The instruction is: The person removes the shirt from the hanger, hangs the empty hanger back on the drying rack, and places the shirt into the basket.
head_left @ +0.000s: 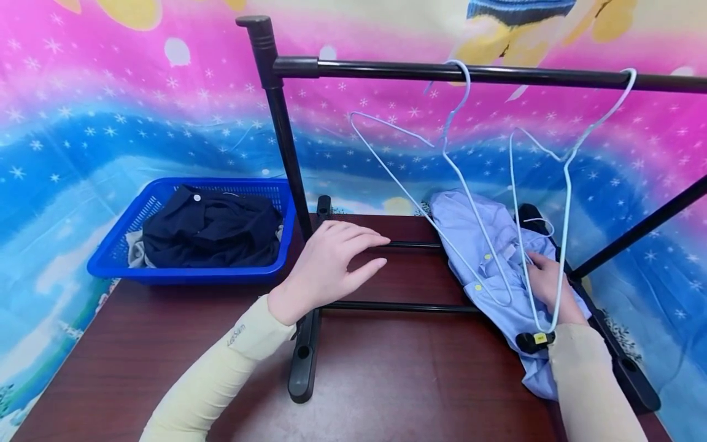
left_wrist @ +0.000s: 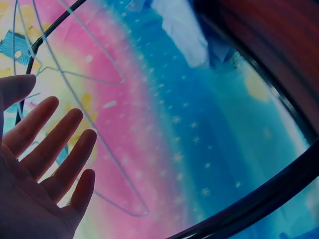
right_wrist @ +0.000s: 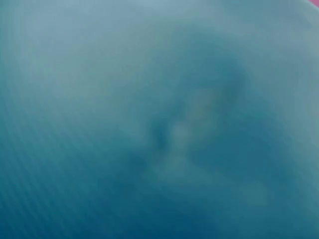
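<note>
Head view: right hand (head_left: 547, 283) grips blue shirt (head_left: 486, 258)

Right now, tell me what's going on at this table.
A person is sorting laundry at a small black clothes rack standing on a dark wooden table. The right hand rests on a light blue shirt lying crumpled under the rail; its grip is hard to make out. The left hand hovers open near the rack's post, holding nothing. Two wire hangers hang empty from the rail. A blue basket at the left holds dark clothes.
</note>
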A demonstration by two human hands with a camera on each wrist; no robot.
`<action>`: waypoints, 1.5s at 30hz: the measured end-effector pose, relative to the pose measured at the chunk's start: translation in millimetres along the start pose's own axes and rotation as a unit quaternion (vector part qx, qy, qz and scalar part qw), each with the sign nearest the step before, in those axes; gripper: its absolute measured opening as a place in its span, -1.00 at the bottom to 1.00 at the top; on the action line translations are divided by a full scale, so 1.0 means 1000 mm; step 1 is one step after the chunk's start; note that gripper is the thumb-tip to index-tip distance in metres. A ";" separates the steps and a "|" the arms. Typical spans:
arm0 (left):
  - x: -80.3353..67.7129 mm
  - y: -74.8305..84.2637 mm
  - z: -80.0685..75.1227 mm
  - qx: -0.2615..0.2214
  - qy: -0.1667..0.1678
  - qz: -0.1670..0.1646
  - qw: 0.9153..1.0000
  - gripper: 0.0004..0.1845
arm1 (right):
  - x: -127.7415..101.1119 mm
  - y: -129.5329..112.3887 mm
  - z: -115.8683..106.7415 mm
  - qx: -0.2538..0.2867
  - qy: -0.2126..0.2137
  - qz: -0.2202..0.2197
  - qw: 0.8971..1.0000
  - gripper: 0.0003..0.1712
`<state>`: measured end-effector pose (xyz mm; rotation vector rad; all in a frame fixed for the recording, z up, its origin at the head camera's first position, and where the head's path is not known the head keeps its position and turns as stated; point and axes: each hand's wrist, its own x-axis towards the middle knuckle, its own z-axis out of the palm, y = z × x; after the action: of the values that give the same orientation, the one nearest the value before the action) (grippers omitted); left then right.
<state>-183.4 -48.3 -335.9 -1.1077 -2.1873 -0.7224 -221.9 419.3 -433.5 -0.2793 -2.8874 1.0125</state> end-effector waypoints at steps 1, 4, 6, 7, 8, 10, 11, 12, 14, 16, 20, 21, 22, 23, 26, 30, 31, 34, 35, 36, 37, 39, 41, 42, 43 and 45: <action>-0.002 -0.001 0.003 -0.001 -0.008 -0.003 1.000 -0.66 | 0.000 -0.001 0.000 0.006 0.001 -0.010 1.000 -0.44; -0.005 -0.003 0.011 -0.004 -0.028 -0.014 0.999 -0.65 | -0.001 -0.005 0.002 0.020 0.003 -0.038 0.999 -0.51; -0.008 -0.004 0.016 -0.003 -0.043 -0.021 0.999 -0.65 | -0.001 -0.007 0.003 0.023 0.001 -0.055 0.998 -0.53; -0.009 -0.005 0.018 -0.003 -0.051 -0.025 0.998 -0.65 | 0.000 -0.008 0.003 0.023 -0.004 -0.056 0.998 -0.52; -0.010 -0.006 0.021 -0.002 -0.058 -0.029 0.998 -0.64 | 0.000 -0.009 0.005 0.027 -0.009 -0.051 0.998 -0.52; -0.012 -0.007 0.026 -0.002 -0.075 -0.039 0.996 -0.63 | 0.001 -0.013 0.007 0.032 -0.023 -0.042 0.998 -0.50; -0.013 -0.008 0.028 -0.002 -0.082 -0.046 0.996 -0.61 | 0.001 -0.015 0.008 0.035 -0.028 -0.039 0.998 -0.49; -0.014 -0.009 0.031 -0.002 -0.089 -0.053 0.995 -0.59 | 0.001 -0.018 0.009 0.043 -0.035 -0.032 0.998 -0.49; -0.016 -0.011 0.036 -0.003 -0.102 -0.071 0.992 -0.55 | 0.000 -0.025 0.013 0.057 -0.041 -0.024 0.997 -0.50; -0.017 -0.013 0.041 -0.009 -0.114 -0.091 0.989 -0.49 | -0.002 -0.031 0.015 0.080 -0.046 -0.023 0.995 -0.50; -0.017 -0.017 0.052 -0.028 -0.133 -0.143 0.980 -0.31 | -0.007 -0.041 0.021 0.147 -0.069 -0.044 0.986 -0.51; -0.017 -0.018 0.054 -0.036 -0.136 -0.157 0.977 -0.25 | -0.009 -0.043 0.023 0.168 -0.078 -0.050 0.981 -0.52; -0.016 -0.019 0.056 -0.043 -0.136 -0.172 0.975 -0.19 | -0.010 -0.045 0.025 0.189 -0.088 -0.055 0.976 -0.53; -0.016 -0.020 0.058 -0.051 -0.134 -0.186 0.972 -0.14 | -0.011 -0.047 0.028 0.214 -0.095 -0.060 0.970 -0.54; -0.014 -0.022 0.061 -0.068 -0.120 -0.217 0.966 -0.05 | -0.013 -0.052 0.035 0.266 -0.103 -0.066 0.956 -0.64; -0.011 -0.022 0.057 -0.067 -0.106 -0.227 0.966 -0.02 | -0.013 -0.059 0.041 0.239 -0.106 -0.063 0.963 -0.61; -0.011 -0.021 0.055 -0.064 -0.104 -0.226 0.966 -0.02 | -0.013 -0.062 0.042 0.221 -0.113 -0.060 0.967 -0.57; -0.008 -0.020 0.050 -0.056 -0.100 -0.222 0.968 -0.02 | -0.016 -0.071 0.043 0.186 -0.146 -0.050 0.970 -0.47; -0.008 -0.020 0.049 -0.056 -0.100 -0.221 0.969 -0.01 | -0.018 -0.074 0.044 0.192 -0.158 -0.046 0.968 -0.46; -0.007 -0.020 0.047 -0.057 -0.099 -0.220 0.969 -0.01 | -0.020 -0.076 0.045 0.198 -0.168 -0.039 0.965 -0.45; -0.006 -0.020 0.046 -0.056 -0.097 -0.220 0.969 0.00 | -0.022 -0.080 0.046 0.213 -0.180 -0.045 0.959 -0.47; -0.005 -0.020 0.043 -0.054 -0.095 -0.219 0.970 0.00 | -0.027 -0.086 0.049 0.256 -0.201 -0.070 0.943 -0.54; -0.004 -0.021 0.039 -0.044 -0.094 -0.219 0.970 0.01 | -0.032 -0.092 0.053 0.275 -0.211 -0.111 0.931 -0.65; -0.003 -0.021 0.037 -0.039 -0.094 -0.219 0.970 0.01 | -0.035 -0.096 0.055 0.279 -0.218 -0.134 0.925 -0.71; -0.003 -0.020 0.035 -0.032 -0.098 -0.220 0.970 0.00 | -0.036 -0.100 0.058 0.280 -0.225 -0.157 0.920 -0.75; -0.004 -0.019 0.030 -0.020 -0.118 -0.224 0.967 -0.02 | -0.041 -0.107 0.061 0.265 -0.235 -0.177 0.918 -0.77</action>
<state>-204.8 -39.9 -362.9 -0.7502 -2.6814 -0.8618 -205.1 291.5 -414.3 0.5703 -2.6970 1.9137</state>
